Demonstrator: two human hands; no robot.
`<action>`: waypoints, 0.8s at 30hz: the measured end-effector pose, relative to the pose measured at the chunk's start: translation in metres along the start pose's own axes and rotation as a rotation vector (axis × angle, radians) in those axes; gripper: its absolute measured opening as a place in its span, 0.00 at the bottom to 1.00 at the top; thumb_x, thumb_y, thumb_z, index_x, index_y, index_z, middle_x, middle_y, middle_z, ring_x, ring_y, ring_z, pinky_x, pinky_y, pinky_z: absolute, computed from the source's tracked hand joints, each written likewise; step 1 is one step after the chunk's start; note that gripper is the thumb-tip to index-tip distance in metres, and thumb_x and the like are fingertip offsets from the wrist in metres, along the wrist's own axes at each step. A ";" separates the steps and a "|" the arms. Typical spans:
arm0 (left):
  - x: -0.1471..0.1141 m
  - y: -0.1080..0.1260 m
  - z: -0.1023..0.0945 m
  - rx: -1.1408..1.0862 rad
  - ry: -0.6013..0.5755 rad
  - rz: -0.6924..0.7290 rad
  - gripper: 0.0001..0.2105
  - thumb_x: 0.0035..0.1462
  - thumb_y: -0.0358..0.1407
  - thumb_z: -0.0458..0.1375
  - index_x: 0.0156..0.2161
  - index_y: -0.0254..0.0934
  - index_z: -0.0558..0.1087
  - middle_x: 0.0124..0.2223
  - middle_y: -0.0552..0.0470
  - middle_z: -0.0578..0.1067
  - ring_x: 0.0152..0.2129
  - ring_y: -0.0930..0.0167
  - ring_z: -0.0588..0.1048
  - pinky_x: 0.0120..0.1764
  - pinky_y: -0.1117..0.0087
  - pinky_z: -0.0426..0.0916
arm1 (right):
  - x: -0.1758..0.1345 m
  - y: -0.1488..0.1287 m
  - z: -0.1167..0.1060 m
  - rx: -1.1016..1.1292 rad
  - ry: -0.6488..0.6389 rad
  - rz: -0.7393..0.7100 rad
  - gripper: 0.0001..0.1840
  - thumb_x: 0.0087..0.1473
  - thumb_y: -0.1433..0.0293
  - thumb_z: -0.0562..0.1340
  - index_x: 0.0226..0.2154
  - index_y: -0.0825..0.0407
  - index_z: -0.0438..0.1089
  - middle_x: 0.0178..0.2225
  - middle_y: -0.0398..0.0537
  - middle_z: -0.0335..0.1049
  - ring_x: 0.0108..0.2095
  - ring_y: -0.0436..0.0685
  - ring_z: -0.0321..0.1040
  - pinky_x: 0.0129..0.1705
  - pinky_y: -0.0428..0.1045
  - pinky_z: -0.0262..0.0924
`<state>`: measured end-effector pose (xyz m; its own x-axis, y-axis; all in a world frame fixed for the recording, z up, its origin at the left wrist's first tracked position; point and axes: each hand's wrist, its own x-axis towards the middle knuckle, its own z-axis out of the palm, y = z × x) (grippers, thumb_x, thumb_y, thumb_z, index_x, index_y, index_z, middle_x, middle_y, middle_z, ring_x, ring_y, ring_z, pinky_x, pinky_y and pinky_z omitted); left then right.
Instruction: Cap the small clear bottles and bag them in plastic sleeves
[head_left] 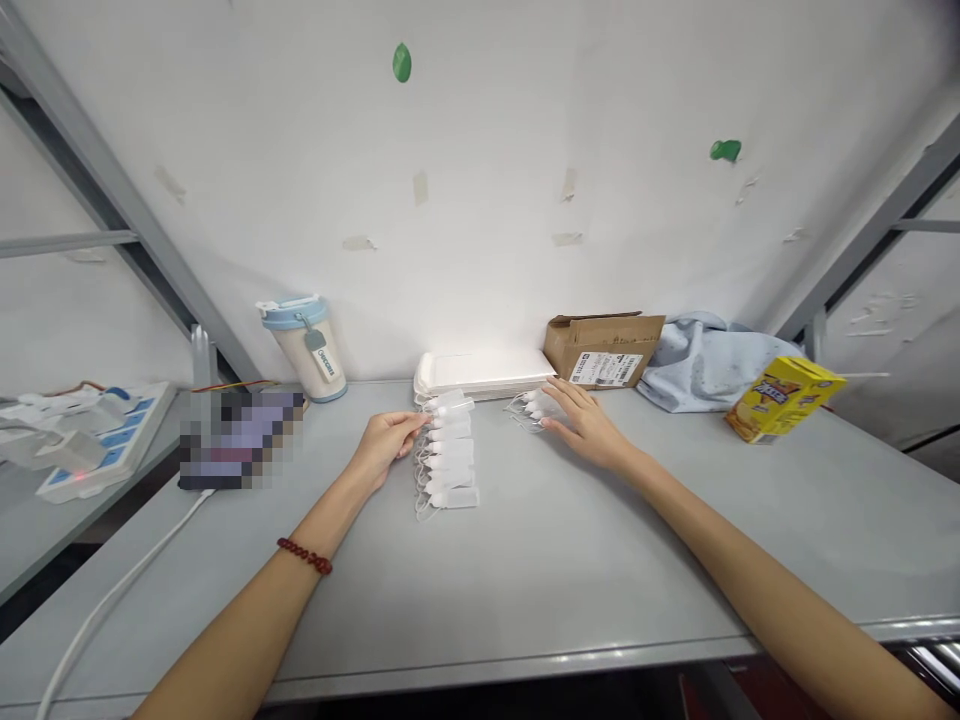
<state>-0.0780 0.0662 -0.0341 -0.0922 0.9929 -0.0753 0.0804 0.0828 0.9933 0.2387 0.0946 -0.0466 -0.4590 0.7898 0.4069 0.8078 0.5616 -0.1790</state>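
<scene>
In the head view, the left hand (386, 440) has thumb and fingertips drawn together at the loop end of the column of small white tubes (454, 462) on the table (562, 570); whether it grips one, I cannot tell. The right hand (585, 425) lies spread, fingers apart, beside a second cluster of tubes (535, 404). Handling them by their bodies should keep the strings untangled. In the column, long axes run sideways, looped ends pointing left.
</scene>
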 end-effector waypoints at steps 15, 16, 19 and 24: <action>-0.002 0.003 0.000 -0.060 0.034 -0.016 0.16 0.40 0.43 0.63 0.27 0.30 0.70 0.22 0.59 0.62 0.12 0.84 0.53 0.16 0.77 0.45 | -0.001 0.012 -0.011 0.068 0.148 -0.040 0.06 0.50 0.74 0.55 0.32 0.52 0.66 0.33 0.51 0.68 0.38 0.61 0.63 0.40 0.55 0.59; -0.002 0.003 0.000 -0.062 0.044 -0.019 0.16 0.40 0.43 0.62 0.28 0.29 0.71 0.22 0.59 0.62 0.11 0.84 0.53 0.16 0.77 0.45 | -0.001 0.013 -0.010 0.065 0.137 -0.037 0.06 0.50 0.74 0.55 0.31 0.52 0.66 0.33 0.51 0.68 0.38 0.61 0.62 0.39 0.55 0.59; -0.003 0.004 0.001 -0.064 0.080 -0.029 0.17 0.42 0.44 0.60 0.31 0.29 0.71 0.21 0.60 0.61 0.11 0.84 0.53 0.16 0.77 0.44 | -0.001 0.013 -0.007 0.061 0.108 -0.034 0.05 0.49 0.74 0.55 0.30 0.52 0.67 0.32 0.52 0.68 0.36 0.60 0.62 0.38 0.54 0.59; -0.004 0.006 0.003 -0.061 0.126 -0.031 0.16 0.44 0.42 0.58 0.32 0.28 0.70 0.21 0.59 0.62 0.11 0.84 0.53 0.15 0.78 0.44 | -0.002 0.010 -0.005 0.063 0.070 -0.039 0.04 0.49 0.71 0.57 0.29 0.52 0.67 0.31 0.51 0.68 0.35 0.59 0.62 0.38 0.54 0.59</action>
<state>-0.0746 0.0627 -0.0285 -0.2182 0.9709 -0.0984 0.0159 0.1044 0.9944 0.2498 0.0977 -0.0448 -0.4607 0.7493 0.4757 0.7641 0.6075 -0.2170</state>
